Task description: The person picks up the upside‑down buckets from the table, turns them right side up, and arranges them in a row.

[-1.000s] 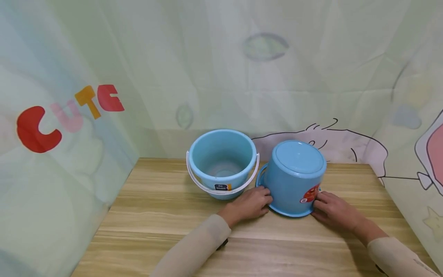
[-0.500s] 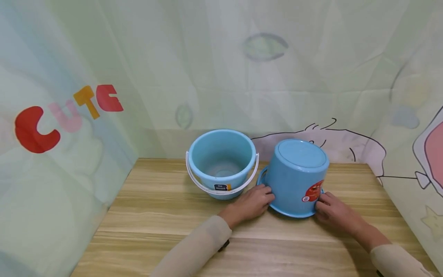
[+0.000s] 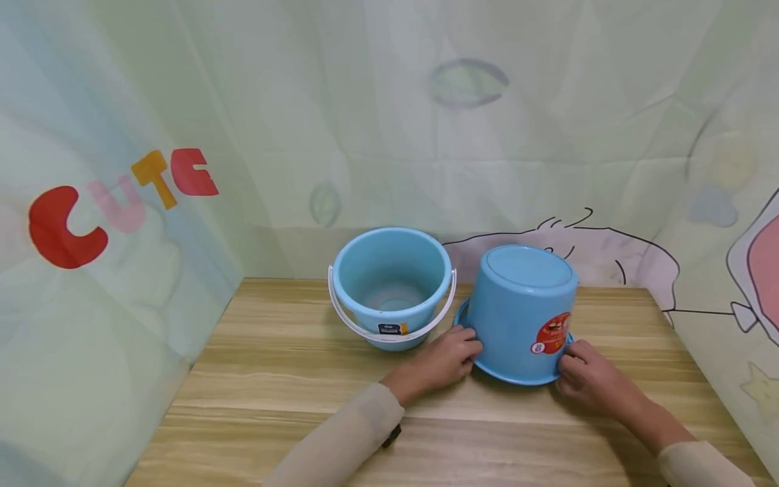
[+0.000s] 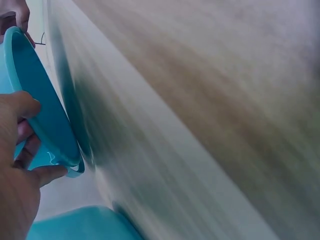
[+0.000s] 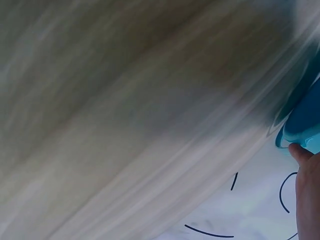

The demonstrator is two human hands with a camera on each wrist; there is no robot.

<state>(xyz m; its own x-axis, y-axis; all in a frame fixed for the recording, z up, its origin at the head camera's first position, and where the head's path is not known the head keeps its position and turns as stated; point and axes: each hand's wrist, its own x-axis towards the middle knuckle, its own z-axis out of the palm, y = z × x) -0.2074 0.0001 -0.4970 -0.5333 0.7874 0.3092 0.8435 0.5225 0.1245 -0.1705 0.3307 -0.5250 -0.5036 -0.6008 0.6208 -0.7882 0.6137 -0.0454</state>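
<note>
A blue bucket [image 3: 517, 325] with a red label is held upside down, its base facing up and tilted. My left hand [image 3: 441, 357] grips its rim on the left, near a looped handle. On the other side my right hand [image 3: 596, 379] pinches the rim just below the label. The left wrist view looks into the bucket's dark opening [image 4: 42, 95], its rim lifted off the table, with left-hand fingers [image 4: 27, 105] curled over the edge. Only a thumb of the right hand [image 5: 307, 185] and a slice of rim show in the right wrist view.
A second, lighter blue bucket [image 3: 392, 264] stands upright to the left, white handle [image 3: 359, 329] lowered to the front. Both are at the back of a wooden table [image 3: 292, 406]. A printed curtain [image 3: 377, 122] hangs behind and at both sides.
The upside-down bucket has turned slightly, bringing its red label further into view, and its base has shifted a little right. My right hand has moved slightly right with it. The upright bucket stays put.
</note>
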